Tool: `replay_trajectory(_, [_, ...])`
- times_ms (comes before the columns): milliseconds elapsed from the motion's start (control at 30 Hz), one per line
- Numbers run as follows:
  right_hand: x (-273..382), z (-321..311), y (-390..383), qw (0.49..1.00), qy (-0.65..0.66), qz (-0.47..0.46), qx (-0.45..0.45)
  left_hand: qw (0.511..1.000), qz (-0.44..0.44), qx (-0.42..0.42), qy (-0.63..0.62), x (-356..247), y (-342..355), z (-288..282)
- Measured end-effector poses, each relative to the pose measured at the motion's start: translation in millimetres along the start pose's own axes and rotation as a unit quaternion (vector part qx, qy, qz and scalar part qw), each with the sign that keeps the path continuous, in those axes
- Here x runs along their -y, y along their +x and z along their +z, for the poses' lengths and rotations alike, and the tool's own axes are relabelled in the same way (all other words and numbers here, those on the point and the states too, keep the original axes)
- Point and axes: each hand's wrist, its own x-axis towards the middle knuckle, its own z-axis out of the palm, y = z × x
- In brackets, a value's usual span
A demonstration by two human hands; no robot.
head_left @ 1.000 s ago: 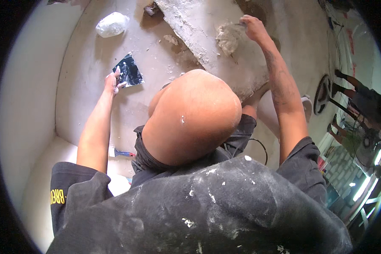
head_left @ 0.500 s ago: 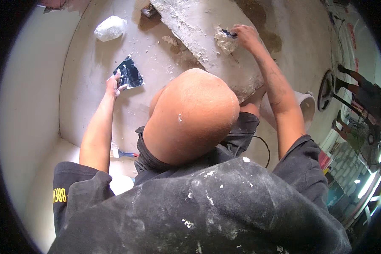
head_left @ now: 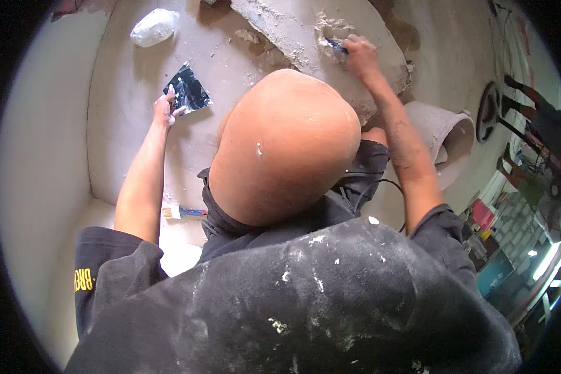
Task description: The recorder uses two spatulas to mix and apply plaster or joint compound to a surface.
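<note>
In my left hand [head_left: 164,109] is a thin dark square scraper blade [head_left: 193,89], smeared with pale paste. My fingers pinch its left edge, and it hangs above the floor left of my bent knee. My right hand [head_left: 363,57] is wrapped around a small dark scraper [head_left: 336,45], whose grip is mostly hidden by the fingers. Its end touches a wet patch of cream plaster [head_left: 330,27] on a pale, crusted board [head_left: 293,37] that lies on the floor beyond my knee.
A knotted white plastic bag [head_left: 154,28] lies at the far left. Beside my left arm is a paintbrush [head_left: 184,212]. On the right a dusty bucket [head_left: 439,128] lies tipped, near a dark wheel-shaped object [head_left: 489,112]. Another person's legs [head_left: 522,103] show at the right edge.
The plaster heap at the right hand now looks lower and more hollowed, and the scraper sits a little further left in it. My left hand holds the blade much as before; the view has shifted slightly.
</note>
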Motion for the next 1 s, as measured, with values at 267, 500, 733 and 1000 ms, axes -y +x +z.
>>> replay_trajectory(267, [-20, -36, -40, 0.957, 0.156, 0.238, 0.057, 0.999, -0.004, 0.031, 0.013, -1, -4, 1])
replay_trajectory(500, [28, -23, -71, 0.857, 0.234, 0.459, -0.016, 0.999, -0.017, 0.041, 0.028, -4, -7, 3])
replay_trajectory(733, [51, -29, -82, 0.806, 0.267, 0.475, -0.231, 1.0, -0.008, 0.009, 0.014, 0, -4, -1])
replay_trajectory(1000, [43, 33, -18, 0.681, 0.371, 0.603, -0.186, 0.999, -0.032, 0.025, 0.028, 3, 6, -6])
